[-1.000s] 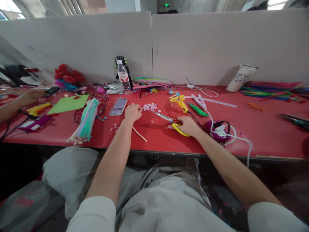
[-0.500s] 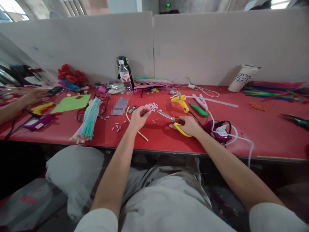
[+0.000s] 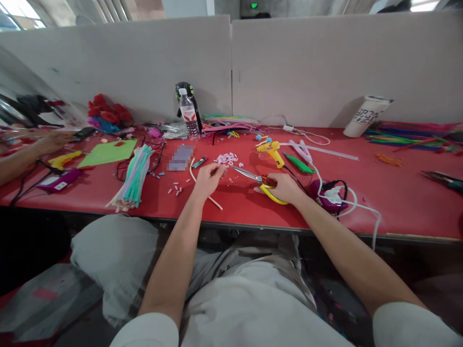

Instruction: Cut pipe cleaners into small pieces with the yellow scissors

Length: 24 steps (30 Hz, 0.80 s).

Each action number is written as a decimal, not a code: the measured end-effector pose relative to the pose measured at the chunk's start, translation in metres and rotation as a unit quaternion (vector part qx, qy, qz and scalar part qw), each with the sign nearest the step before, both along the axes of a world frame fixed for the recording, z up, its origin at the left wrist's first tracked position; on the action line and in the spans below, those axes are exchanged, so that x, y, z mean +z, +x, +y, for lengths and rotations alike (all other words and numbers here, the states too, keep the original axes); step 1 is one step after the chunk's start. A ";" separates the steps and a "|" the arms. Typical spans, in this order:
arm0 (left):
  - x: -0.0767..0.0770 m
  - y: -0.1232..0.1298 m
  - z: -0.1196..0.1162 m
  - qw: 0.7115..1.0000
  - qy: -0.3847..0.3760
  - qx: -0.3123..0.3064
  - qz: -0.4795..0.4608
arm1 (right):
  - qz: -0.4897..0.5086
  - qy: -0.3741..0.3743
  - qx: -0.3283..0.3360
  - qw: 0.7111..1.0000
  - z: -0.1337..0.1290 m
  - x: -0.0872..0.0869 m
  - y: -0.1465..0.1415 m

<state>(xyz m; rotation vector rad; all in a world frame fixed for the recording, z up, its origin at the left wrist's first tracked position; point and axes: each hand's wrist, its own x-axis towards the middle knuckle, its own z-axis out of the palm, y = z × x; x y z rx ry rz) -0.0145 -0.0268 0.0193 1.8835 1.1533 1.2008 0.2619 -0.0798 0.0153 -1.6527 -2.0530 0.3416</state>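
Head view: the right hand [image 3: 284, 188] grips the scissors [image 3: 250, 175] by their handles, partly hidden by its fingers — the blades point left and slightly away from the body, tips just beside the left hand [image 3: 209, 179]. Its fingers bunch near pink pieces [image 3: 227, 158] — whether they pinch anything, I can't quite tell.

Nearer the front edge of the red counter [image 3: 249, 207], the right hand [image 3: 283, 188] grips scissors [image 3: 251, 175], blades toward the left hand [image 3: 209, 179] beside pink snippets [image 3: 227, 159]; a water bottle [image 3: 188, 115] stands near the back edge
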 end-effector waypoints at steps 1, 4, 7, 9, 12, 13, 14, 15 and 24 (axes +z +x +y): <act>0.000 0.000 0.000 1.000 0.000 0.001 0.003 | 0.000 0.001 0.000 1.000 0.000 0.000 0.000; -0.001 0.000 0.000 1.000 -0.005 -0.005 0.004 | 0.004 0.005 -0.001 1.000 0.000 0.000 0.000; -0.001 0.001 -0.001 1.000 -0.016 -0.011 -0.008 | 0.007 0.007 0.000 1.000 0.000 -0.001 0.000; -0.001 0.002 -0.002 1.000 -0.018 -0.007 -0.009 | 0.004 0.011 0.003 1.000 0.001 -0.001 0.001; 0.001 0.003 -0.004 1.000 -0.009 0.002 0.009 | -0.001 0.021 0.005 1.000 0.001 -0.002 0.001; 0.001 0.003 -0.004 1.000 -0.007 0.004 0.013 | -0.003 0.024 0.004 1.000 0.002 -0.002 0.001; 0.001 0.003 -0.005 1.000 -0.005 0.005 0.016 | -0.003 0.027 0.001 1.000 0.002 -0.003 0.001; 0.002 0.004 -0.006 1.000 -0.005 0.005 0.017 | -0.004 0.028 0.001 1.000 0.002 -0.003 0.001; 0.005 0.007 -0.010 1.000 -0.007 -0.013 0.009 | 0.002 0.014 0.000 1.000 0.000 -0.001 0.000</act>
